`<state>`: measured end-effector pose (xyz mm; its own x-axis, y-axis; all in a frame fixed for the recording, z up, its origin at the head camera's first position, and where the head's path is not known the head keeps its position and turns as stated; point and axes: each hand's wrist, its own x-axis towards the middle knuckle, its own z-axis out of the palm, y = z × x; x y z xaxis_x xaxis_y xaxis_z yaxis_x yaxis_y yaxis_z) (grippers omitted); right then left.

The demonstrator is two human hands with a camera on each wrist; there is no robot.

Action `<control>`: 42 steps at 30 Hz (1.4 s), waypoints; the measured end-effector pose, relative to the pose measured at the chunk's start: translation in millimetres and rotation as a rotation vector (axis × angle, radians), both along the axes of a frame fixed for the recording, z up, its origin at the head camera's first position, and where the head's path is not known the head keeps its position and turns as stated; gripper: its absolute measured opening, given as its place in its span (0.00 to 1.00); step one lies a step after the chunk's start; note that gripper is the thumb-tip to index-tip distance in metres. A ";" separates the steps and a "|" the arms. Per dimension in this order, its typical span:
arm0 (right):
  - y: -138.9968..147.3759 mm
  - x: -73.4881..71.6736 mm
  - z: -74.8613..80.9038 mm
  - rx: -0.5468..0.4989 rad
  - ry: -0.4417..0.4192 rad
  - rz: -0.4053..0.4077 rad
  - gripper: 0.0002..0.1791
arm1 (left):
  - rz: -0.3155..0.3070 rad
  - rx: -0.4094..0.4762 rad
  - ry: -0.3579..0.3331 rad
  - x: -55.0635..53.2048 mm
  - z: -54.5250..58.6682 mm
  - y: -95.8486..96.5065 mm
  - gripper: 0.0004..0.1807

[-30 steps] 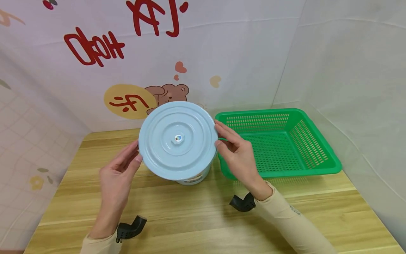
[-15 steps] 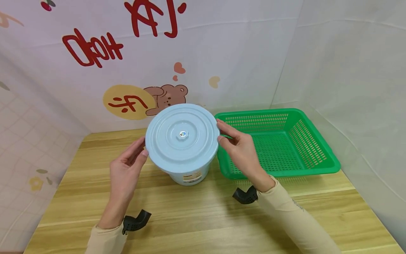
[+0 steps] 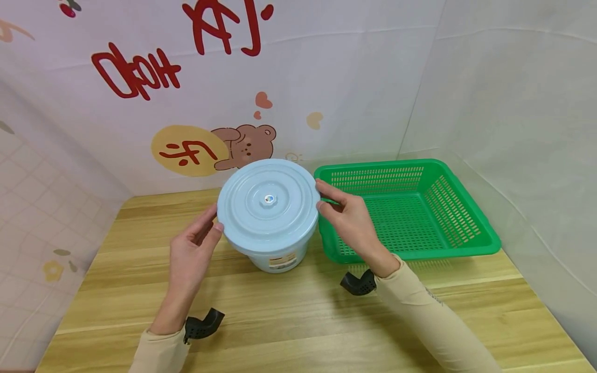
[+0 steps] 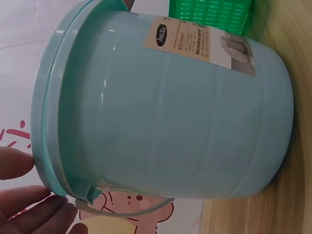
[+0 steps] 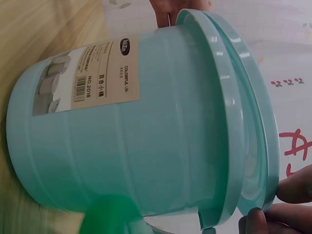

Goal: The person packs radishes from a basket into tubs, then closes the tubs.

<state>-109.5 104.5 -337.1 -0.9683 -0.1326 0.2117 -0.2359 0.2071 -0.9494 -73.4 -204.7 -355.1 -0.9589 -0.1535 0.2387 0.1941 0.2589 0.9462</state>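
Observation:
A light blue round lid (image 3: 269, 220) sits over a light blue plastic bucket (image 3: 263, 261) in the head view. My left hand (image 3: 193, 246) pinches the lid's left edge with thumb and fingers. On the opposite edge, my right hand (image 3: 352, 220) does the same. In the right wrist view, a narrow gap shows between the lid (image 5: 268, 131) and the rim of the bucket (image 5: 156, 141), wider towards the right hand's fingers. The bucket's thin handle (image 4: 136, 213) hangs down on its far side in the left wrist view. The inside of the bucket is hidden.
A green perforated plastic basket (image 3: 401, 223) stands close to the bucket's right on the wooden table (image 3: 289, 326). Behind the table rises a white cloth backdrop (image 3: 368, 93) with red characters and a cartoon bear (image 3: 252, 145).
The lid, tilted towards the camera a second ago, has flattened and come down over the bucket. My left hand moved right and slightly up in view with it; my right hand barely shifted.

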 end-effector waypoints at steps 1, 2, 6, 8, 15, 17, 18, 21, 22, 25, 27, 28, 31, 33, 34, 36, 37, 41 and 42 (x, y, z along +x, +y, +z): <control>-0.2 -0.1 -0.3 0.001 -0.003 0.001 0.25 | 0.001 -0.010 -0.008 0.1 -0.4 -0.3 0.24; -0.3 0.0 -0.6 0.003 -0.007 0.000 0.25 | 0.003 -0.021 -0.016 0.3 -0.8 -0.6 0.24; -0.5 -0.5 -2.0 0.014 -0.019 0.001 0.25 | 0.006 -0.033 -0.033 0.7 -2.4 -1.1 0.24; -0.2 -0.4 -2.7 0.025 -0.027 -0.001 0.25 | 0.004 -0.040 -0.034 1.0 -3.1 -1.2 0.24; 0.0 -0.2 -5.7 0.046 -0.042 -0.003 0.24 | 0.005 -0.058 -0.039 1.9 -5.5 -1.8 0.24; 0.0 -0.3 -6.7 0.047 -0.043 -0.001 0.24 | 0.004 -0.062 -0.044 2.2 -6.5 -1.7 0.23; 0.0 -0.3 -7.3 0.047 -0.043 0.001 0.24 | 0.004 -0.063 -0.045 2.4 -7.1 -1.7 0.23; -0.2 -0.4 -8.9 0.045 -0.044 0.005 0.24 | 0.002 -0.067 -0.045 2.9 -8.8 -1.7 0.23; -0.1 -0.4 -9.4 0.045 -0.045 0.007 0.25 | 0.004 -0.071 -0.044 3.0 -9.2 -1.7 0.23; -0.3 -0.3 -10.5 0.043 -0.053 0.009 0.25 | 0.006 -0.078 -0.044 3.0 -10.3 -1.6 0.23; -0.6 0.0 -10.8 0.040 -0.058 0.008 0.25 | 0.007 -0.078 -0.048 3.0 -10.8 -1.5 0.23; -0.9 0.1 -10.8 0.041 -0.060 0.008 0.25 | 0.007 -0.083 -0.050 3.0 -11.0 -1.5 0.23; -1.7 0.7 -10.8 0.045 -0.062 0.003 0.24 | 0.005 -0.092 -0.051 3.0 -11.9 -1.7 0.23; -2.0 1.0 -10.8 0.054 -0.061 0.000 0.24 | 0.004 -0.100 -0.052 3.2 -12.3 -1.7 0.23; -2.0 1.0 -11.0 0.059 -0.059 -0.002 0.24 | 0.004 -0.105 -0.054 3.3 -12.5 -1.7 0.23; -1.9 0.9 -11.3 0.072 -0.055 -0.008 0.24 | 0.005 -0.115 -0.054 3.3 -12.8 -1.5 0.23; -1.9 0.7 -11.5 0.077 -0.053 -0.011 0.24 | 0.007 -0.123 -0.054 3.3 -12.9 -1.5 0.23; -2.0 -0.5 -12.5 0.095 -0.052 -0.020 0.24 | 0.015 -0.156 -0.045 3.1 -14.2 -1.2 0.24; -2.0 -0.9 -12.8 0.097 -0.053 -0.021 0.24 | 0.015 -0.162 -0.039 3.0 -14.7 -1.0 0.24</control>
